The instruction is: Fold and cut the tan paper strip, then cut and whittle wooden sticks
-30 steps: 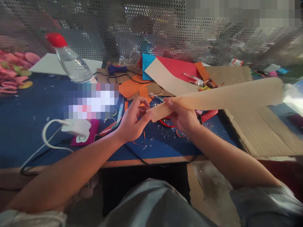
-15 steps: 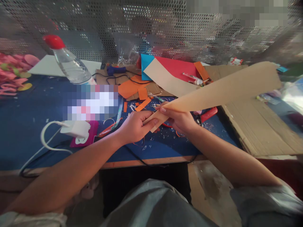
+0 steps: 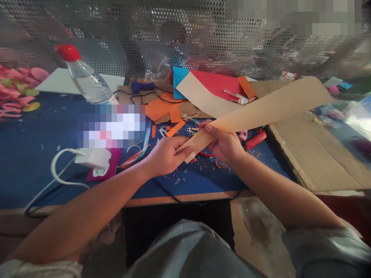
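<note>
Both hands pinch the near end of a long tan paper strip (image 3: 261, 106): left hand (image 3: 165, 154) below, right hand (image 3: 224, 144) above, each grip clamped on it. Work it best close to the fingers, since the far end hangs unsupported (over the blue tabletop (image 3: 37, 154)).

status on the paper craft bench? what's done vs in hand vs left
Done: pink cut shapes are piled at the far left, and orange offcuts litter the blue table. In hand: both the left hand and right hand pinch the near end of a long tan paper strip, held above the table. Left, as far as I can judge: this strip looks uncut, and red, blue and tan sheets lie unused behind.
</note>
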Action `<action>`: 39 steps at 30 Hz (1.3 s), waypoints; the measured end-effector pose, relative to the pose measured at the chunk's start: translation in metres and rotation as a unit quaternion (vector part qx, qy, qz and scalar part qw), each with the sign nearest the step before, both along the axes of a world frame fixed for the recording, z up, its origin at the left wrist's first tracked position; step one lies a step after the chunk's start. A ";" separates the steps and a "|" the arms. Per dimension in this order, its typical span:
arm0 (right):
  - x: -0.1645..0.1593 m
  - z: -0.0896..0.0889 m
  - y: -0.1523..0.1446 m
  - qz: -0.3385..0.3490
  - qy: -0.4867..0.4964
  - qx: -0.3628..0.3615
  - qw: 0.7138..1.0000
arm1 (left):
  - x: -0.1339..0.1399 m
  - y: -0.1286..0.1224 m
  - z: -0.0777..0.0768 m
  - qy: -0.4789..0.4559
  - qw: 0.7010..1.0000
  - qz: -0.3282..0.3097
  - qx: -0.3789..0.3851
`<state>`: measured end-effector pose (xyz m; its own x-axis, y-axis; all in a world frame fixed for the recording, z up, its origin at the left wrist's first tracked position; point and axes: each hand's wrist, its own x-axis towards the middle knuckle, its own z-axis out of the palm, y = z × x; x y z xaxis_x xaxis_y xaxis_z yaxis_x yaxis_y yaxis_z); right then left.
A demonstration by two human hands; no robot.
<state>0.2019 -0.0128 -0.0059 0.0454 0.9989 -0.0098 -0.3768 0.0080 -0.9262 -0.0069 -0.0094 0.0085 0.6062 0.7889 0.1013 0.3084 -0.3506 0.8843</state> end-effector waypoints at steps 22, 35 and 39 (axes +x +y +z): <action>0.003 -0.001 0.006 -0.026 -0.020 -0.010 0.999 | -0.001 0.002 0.000 -0.028 0.995 -0.055 -0.072; 0.012 0.004 0.012 -0.028 -0.002 -0.002 1.000 | -0.004 0.004 -0.003 0.000 0.997 -0.063 -0.046; 0.020 0.005 0.019 -0.048 -0.010 0.007 0.999 | -0.004 0.004 0.000 0.005 0.995 -0.078 -0.057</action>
